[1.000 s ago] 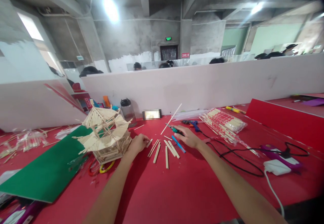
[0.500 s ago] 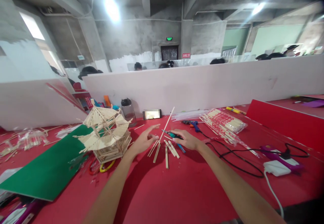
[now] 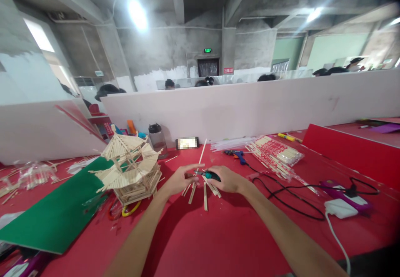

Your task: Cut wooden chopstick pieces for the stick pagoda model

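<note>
My left hand (image 3: 179, 181) is closed, its fingers pinching a long, thin wooden stick (image 3: 202, 152) that points up and away from me. In my right hand (image 3: 230, 179) is a pair of cutting pliers (image 3: 213, 176) with teal and black handles. The pliers' jaws reach left to the stick, close to my left fingertips; I cannot tell whether they touch it. Below and between the hands, short cut sticks (image 3: 205, 197) lie fanned out on the red table (image 3: 200, 239). Left of my left hand stands a pavilion model (image 3: 134, 164) built of wooden sticks.
A blue glue gun (image 3: 238, 157) and packs of sticks (image 3: 278, 152) lie at the right, with a black cable (image 3: 290, 206) running to a power strip (image 3: 346, 197). Behind are a phone (image 3: 187, 143), a bottle (image 3: 157, 139) and a white partition (image 3: 218, 110). A green board (image 3: 53, 210) lies left.
My right hand has taken up the pliers and brought them left to the stick. The stick in my left hand has dropped lower and stands steeper.
</note>
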{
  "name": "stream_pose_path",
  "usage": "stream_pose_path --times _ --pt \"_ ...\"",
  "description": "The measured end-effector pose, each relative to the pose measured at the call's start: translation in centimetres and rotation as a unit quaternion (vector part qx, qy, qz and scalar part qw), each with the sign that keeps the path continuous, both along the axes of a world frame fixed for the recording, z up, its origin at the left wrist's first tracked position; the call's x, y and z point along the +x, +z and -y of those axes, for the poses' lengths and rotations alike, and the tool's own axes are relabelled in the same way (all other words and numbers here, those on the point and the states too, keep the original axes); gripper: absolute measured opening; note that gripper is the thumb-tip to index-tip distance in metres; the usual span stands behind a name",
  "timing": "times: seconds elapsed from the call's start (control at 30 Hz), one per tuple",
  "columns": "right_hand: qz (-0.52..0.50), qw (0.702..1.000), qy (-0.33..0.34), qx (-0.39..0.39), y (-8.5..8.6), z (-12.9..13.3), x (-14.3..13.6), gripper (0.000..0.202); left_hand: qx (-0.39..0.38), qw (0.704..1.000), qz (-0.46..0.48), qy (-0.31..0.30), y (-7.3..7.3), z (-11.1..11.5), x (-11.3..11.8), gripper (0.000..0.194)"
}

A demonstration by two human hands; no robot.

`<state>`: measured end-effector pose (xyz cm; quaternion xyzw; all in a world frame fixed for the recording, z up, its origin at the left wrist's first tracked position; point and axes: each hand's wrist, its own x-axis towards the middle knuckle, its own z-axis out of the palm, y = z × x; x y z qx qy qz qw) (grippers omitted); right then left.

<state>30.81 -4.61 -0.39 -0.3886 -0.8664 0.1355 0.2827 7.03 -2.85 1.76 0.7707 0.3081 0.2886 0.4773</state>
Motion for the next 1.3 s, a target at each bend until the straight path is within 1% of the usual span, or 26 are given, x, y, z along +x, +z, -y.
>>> stream_pose_path --times 0.07,0.27,0.43,0.57,0.67,0.9,1.1,1.3 --pt "0.003 1.000 -0.010 0.003 0.0 0.1 -0.2 0.033 0.007 1.000 -0.004 0.012 0.0 0.0 0.0 0.058" --pt "0.010 1.000 0.002 -0.003 0.5 0.4 -0.3 0.027 0.038 0.999 -0.008 0.028 -0.1 0.0 0.1 0.055" --pt "0.027 0.999 -0.023 0.001 0.8 0.9 -0.4 0.028 0.075 0.996 -0.022 0.033 0.4 0.3 0.4 0.052" --pt "0.034 0.998 -0.045 0.001 0.9 0.9 -0.8 0.027 0.079 0.996 -0.025 0.038 0.6 0.5 0.5 0.054" --pt "0.054 0.996 -0.068 0.003 0.8 0.7 -1.2 0.031 0.082 0.995 -0.030 0.041 0.4 0.4 0.5 0.054" --pt "0.083 0.991 -0.105 0.015 0.3 0.3 -1.9 0.034 0.121 0.990 -0.040 0.054 0.3 0.1 0.3 0.052" --pt "0.105 0.988 -0.112 0.019 0.1 0.0 -1.8 0.037 0.110 0.991 -0.048 0.059 0.2 0.0 0.4 0.053" --pt "0.121 0.986 -0.117 0.021 -0.1 -0.2 -1.9 0.041 0.124 0.988 -0.057 0.078 0.0 0.0 0.5 0.052"
